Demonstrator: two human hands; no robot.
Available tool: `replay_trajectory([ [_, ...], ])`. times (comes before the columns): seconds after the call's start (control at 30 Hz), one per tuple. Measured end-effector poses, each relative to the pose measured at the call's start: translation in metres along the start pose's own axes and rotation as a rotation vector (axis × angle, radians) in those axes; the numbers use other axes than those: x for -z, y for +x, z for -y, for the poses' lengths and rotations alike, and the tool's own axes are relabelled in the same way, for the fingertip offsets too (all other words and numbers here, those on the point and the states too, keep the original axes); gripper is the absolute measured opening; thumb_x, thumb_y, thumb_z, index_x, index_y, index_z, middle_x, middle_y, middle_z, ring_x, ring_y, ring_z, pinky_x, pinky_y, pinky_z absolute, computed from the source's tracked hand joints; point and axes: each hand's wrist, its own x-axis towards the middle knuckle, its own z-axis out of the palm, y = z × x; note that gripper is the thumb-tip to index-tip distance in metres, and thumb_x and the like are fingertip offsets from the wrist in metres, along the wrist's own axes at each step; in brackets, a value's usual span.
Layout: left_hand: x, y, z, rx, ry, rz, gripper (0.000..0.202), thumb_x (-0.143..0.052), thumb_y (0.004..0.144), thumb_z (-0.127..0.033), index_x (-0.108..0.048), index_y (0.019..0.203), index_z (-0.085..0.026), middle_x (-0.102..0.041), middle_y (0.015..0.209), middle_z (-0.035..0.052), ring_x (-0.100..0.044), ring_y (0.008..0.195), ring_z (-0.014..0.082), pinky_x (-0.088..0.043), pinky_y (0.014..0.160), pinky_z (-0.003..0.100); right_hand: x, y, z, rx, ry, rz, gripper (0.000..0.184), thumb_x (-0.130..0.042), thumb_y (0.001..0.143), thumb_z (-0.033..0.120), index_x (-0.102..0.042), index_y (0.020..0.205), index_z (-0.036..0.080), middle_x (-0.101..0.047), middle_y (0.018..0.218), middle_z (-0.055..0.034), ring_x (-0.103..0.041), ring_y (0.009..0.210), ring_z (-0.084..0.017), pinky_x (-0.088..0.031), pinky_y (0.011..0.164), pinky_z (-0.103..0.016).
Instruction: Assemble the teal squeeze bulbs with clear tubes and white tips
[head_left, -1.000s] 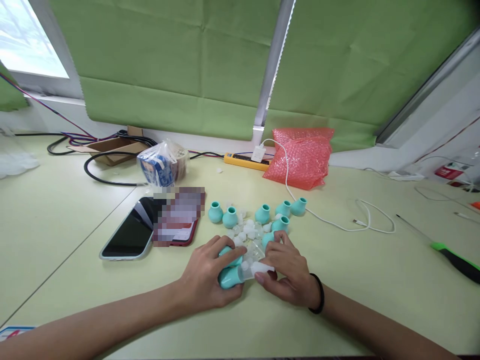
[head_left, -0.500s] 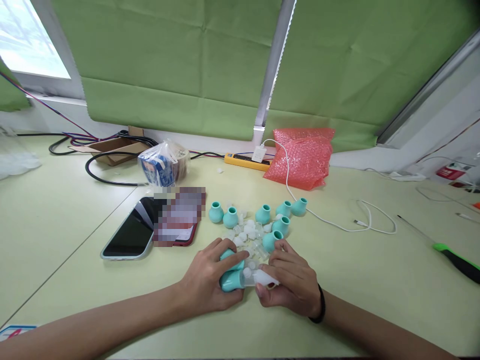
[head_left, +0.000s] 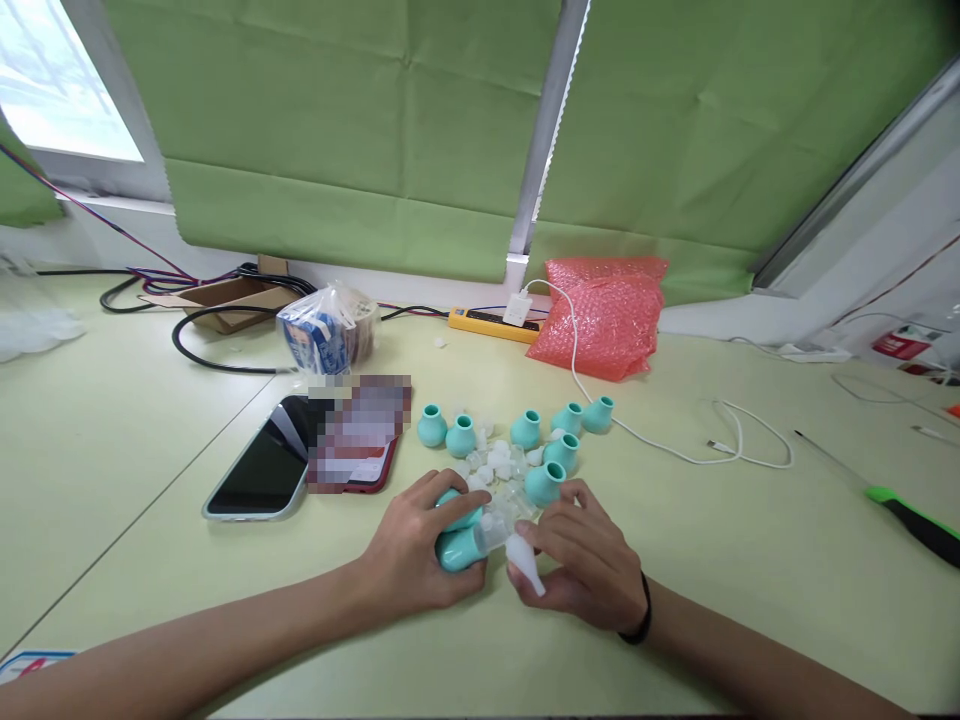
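My left hand (head_left: 416, 545) is closed around two teal rubber bulbs, one above the other. From the lower bulb (head_left: 459, 550) a clear plastic tube (head_left: 493, 531) sticks out to the right. Pinched between the thumb and fingers of my right hand (head_left: 581, 560) is a white tapered nozzle (head_left: 525, 563), its thin end pointing down and toward me. The nozzle's wide end is close to the tube's mouth; whether they touch I cannot tell. Just beyond my fingers lies a loose pile of small white and clear plastic pieces (head_left: 499, 460). A teal bulb (head_left: 545, 484) stands right by my right hand.
Several more teal bulbs (head_left: 527, 430) stand around the pile. Two phones (head_left: 259, 460) lie to the left. Behind are a bagged blue box (head_left: 315, 335), a yellow power strip (head_left: 480, 323) and a pink bubble-wrap bag (head_left: 600, 320). A white cable (head_left: 675, 452) and a screwdriver (head_left: 900, 508) lie right.
The nozzle in my right hand has swung from pointing right to pointing down toward me. My left hand has shifted slightly, with the tube now tilted a little upward to the right.
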Motion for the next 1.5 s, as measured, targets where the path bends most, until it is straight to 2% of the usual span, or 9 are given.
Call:
replay_trajectory([
  [0.17,0.000,0.000,0.002,0.051,0.003,0.003,0.042,-0.056,0.056,-0.021,-0.057,0.098,-0.017,-0.053,0.088,0.0065,-0.052,0.074,0.0183,-0.045,0.066,0.030,-0.002,-0.002,-0.017,-0.173,-0.086,-0.133,0.033,-0.053,0.071,0.012,-0.047,0.103,0.019,-0.053,0.077,-0.0051,-0.050,0.073,-0.018,-0.040,0.066,-0.037],
  [0.27,0.000,0.000,0.003,0.068,0.005,0.011,0.042,-0.056,0.056,-0.022,-0.056,0.098,-0.018,-0.053,0.089,0.0064,-0.052,0.076,0.0188,-0.045,0.066,0.030,-0.010,-0.004,-0.026,-0.328,-0.204,-0.045,0.045,-0.054,0.071,0.014,-0.042,0.114,0.018,-0.050,0.097,-0.0103,-0.045,0.092,-0.024,-0.036,0.077,-0.043],
  [0.37,0.002,0.001,0.002,0.076,0.003,0.015,0.043,-0.056,0.057,-0.022,-0.052,0.100,-0.019,-0.052,0.090,0.0064,-0.052,0.078,0.0194,-0.045,0.068,0.031,-0.015,-0.007,-0.026,-0.390,-0.197,0.080,0.050,-0.053,0.071,0.019,-0.038,0.118,0.016,-0.045,0.109,-0.0130,-0.042,0.100,-0.027,-0.033,0.082,-0.046],
  [0.47,0.004,0.002,-0.001,0.074,-0.020,0.021,0.044,-0.056,0.056,-0.020,-0.048,0.099,-0.018,-0.052,0.090,0.0058,-0.051,0.081,0.0197,-0.044,0.069,0.031,-0.014,-0.009,-0.019,-0.331,-0.106,0.099,0.041,-0.052,0.072,0.018,-0.042,0.112,0.017,-0.047,0.105,-0.0115,-0.043,0.098,-0.026,-0.033,0.080,-0.044],
  [0.6,0.004,0.002,-0.004,0.014,-0.085,-0.031,0.040,-0.054,0.054,-0.016,-0.042,0.093,-0.019,-0.050,0.085,0.0046,-0.049,0.079,0.0189,-0.044,0.069,0.031,-0.009,-0.009,-0.011,-0.140,-0.004,0.192,0.029,-0.051,0.071,0.018,-0.049,0.100,0.017,-0.055,0.092,-0.0078,-0.048,0.087,-0.024,-0.032,0.072,-0.041],
  [0.8,0.002,0.000,-0.004,-0.105,-0.135,-0.044,0.037,-0.051,0.053,-0.012,-0.041,0.088,-0.017,-0.046,0.090,0.0088,-0.047,0.083,0.0206,-0.044,0.070,0.033,-0.012,-0.010,-0.010,-0.011,0.067,0.266,0.021,-0.048,0.076,0.015,-0.048,0.097,0.012,-0.060,0.070,-0.0039,-0.051,0.070,-0.018,-0.033,0.067,-0.037],
  [1.03,0.003,0.001,-0.003,-0.161,-0.179,-0.054,0.033,-0.046,0.051,-0.009,-0.044,0.083,-0.017,-0.049,0.085,0.0074,-0.047,0.077,0.0196,-0.044,0.066,0.033,-0.015,-0.013,-0.008,0.005,0.077,0.228,0.024,-0.051,0.075,0.013,-0.048,0.099,0.011,-0.060,0.072,-0.0056,-0.050,0.070,-0.018,-0.035,0.064,-0.036],
  [1.2,0.005,0.001,-0.006,-0.079,-0.299,-0.107,0.034,-0.044,0.056,-0.007,-0.037,0.087,-0.020,-0.052,0.099,0.0086,-0.047,0.097,0.0230,-0.041,0.081,0.039,-0.014,-0.014,-0.009,-0.038,0.120,0.141,0.027,-0.053,0.071,0.010,-0.049,0.097,0.011,-0.059,0.071,-0.0061,-0.049,0.069,-0.018,-0.037,0.063,-0.037],
  [1.5,0.007,-0.011,-0.007,-0.036,-0.556,-0.131,0.024,-0.040,0.079,-0.030,-0.034,0.100,-0.020,-0.046,0.115,0.0128,-0.037,0.114,0.0282,-0.034,0.090,0.047,-0.011,-0.012,-0.008,-0.140,0.205,0.050,0.023,-0.047,0.073,0.012,-0.049,0.096,0.014,-0.056,0.070,-0.0042,-0.049,0.064,-0.016,-0.039,0.064,-0.036],
])
